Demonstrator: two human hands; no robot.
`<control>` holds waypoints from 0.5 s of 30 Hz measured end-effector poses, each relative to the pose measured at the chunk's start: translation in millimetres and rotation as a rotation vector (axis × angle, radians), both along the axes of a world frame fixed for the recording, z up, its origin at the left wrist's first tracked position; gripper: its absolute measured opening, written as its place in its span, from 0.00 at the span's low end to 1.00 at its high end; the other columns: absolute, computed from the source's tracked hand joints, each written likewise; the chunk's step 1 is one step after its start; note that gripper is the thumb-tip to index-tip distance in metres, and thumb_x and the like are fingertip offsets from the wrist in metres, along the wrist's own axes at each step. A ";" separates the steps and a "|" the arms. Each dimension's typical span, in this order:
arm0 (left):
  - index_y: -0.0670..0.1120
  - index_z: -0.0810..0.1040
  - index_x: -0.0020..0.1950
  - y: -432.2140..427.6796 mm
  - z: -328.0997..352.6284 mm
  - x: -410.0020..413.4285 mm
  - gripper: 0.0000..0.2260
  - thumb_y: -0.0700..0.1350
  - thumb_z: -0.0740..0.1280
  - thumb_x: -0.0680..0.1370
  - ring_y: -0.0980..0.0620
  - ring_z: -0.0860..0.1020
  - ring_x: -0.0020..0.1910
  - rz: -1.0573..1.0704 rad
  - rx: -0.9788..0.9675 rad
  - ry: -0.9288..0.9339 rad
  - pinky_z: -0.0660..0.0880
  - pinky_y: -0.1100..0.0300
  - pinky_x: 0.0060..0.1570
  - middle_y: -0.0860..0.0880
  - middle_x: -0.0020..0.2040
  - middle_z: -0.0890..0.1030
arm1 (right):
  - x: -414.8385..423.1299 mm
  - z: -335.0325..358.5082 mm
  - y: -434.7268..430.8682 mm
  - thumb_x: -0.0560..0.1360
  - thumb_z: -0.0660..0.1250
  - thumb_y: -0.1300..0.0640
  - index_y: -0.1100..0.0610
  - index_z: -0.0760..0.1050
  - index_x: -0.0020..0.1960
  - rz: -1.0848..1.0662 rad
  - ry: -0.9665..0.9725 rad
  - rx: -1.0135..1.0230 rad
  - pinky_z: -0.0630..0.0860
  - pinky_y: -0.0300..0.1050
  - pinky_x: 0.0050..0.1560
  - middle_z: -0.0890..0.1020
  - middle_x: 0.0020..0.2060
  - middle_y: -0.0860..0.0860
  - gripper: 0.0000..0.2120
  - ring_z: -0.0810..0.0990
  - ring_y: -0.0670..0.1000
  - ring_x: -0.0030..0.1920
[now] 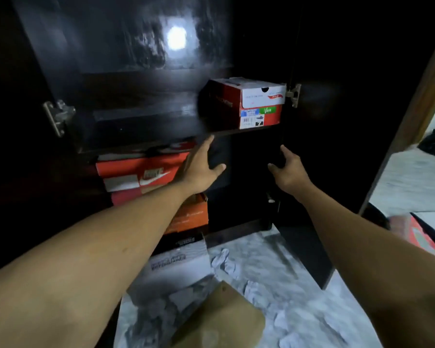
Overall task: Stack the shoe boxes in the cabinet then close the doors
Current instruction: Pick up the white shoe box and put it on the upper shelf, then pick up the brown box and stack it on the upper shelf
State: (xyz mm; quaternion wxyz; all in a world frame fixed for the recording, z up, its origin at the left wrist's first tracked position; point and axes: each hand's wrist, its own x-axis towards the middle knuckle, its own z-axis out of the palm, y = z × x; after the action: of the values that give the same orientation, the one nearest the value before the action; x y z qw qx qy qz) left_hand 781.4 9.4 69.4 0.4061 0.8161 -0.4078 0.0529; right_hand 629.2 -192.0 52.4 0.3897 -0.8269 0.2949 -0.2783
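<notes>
A black shoe box (249,162), hard to make out in the dark, hangs in front of the lower right compartment of the dark cabinet (146,136). My left hand (202,169) grips its left side and my right hand (288,170) grips its right side. A red and white shoe box (259,104) stands on the upper shelf at the right. In the lower left compartment an orange and white shoe box (141,173) tops a stack, with an orange box (190,214) and a black and white box (181,249) below it. Both cabinet doors stand open.
The open right door (349,121) stands close beside my right arm, its hinge (294,94) level with the upper shelf. Another red shoe box (422,233) lies on the floor at the right. Crumpled white paper (224,262) and a tan bag (226,320) lie on the pale floor below.
</notes>
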 end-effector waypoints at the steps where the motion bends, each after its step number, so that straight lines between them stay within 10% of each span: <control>1: 0.50 0.60 0.80 18.3 -11.7 -11.1 0.38 0.50 0.74 0.74 0.48 0.70 0.72 0.011 0.035 0.011 0.66 0.54 0.72 0.46 0.75 0.69 | -9.8 -16.9 8.3 0.75 0.70 0.49 0.55 0.58 0.79 0.001 0.028 0.039 0.68 0.53 0.73 0.68 0.73 0.56 0.37 0.71 0.57 0.71; 8: 0.50 0.61 0.79 134.4 -144.5 -120.3 0.36 0.56 0.72 0.75 0.45 0.68 0.73 0.251 0.173 0.388 0.69 0.51 0.69 0.47 0.76 0.67 | -92.5 -120.1 113.8 0.77 0.70 0.50 0.56 0.57 0.79 0.042 0.296 0.108 0.68 0.50 0.71 0.65 0.75 0.58 0.36 0.68 0.59 0.73; 15: 0.47 0.45 0.82 222.1 -280.1 -233.8 0.57 0.71 0.71 0.65 0.43 0.58 0.78 0.543 0.392 0.687 0.63 0.44 0.73 0.45 0.81 0.53 | -142.4 -231.4 173.8 0.73 0.74 0.53 0.57 0.55 0.80 0.174 0.511 0.259 0.65 0.43 0.68 0.60 0.77 0.55 0.43 0.64 0.55 0.75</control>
State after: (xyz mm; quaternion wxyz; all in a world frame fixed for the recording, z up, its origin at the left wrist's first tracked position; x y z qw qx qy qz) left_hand 547.6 231.5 -210.7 0.3275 0.9246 -0.0243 -0.1933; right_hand 486.9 -18.3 -179.0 0.4274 -0.8357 0.3445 0.0134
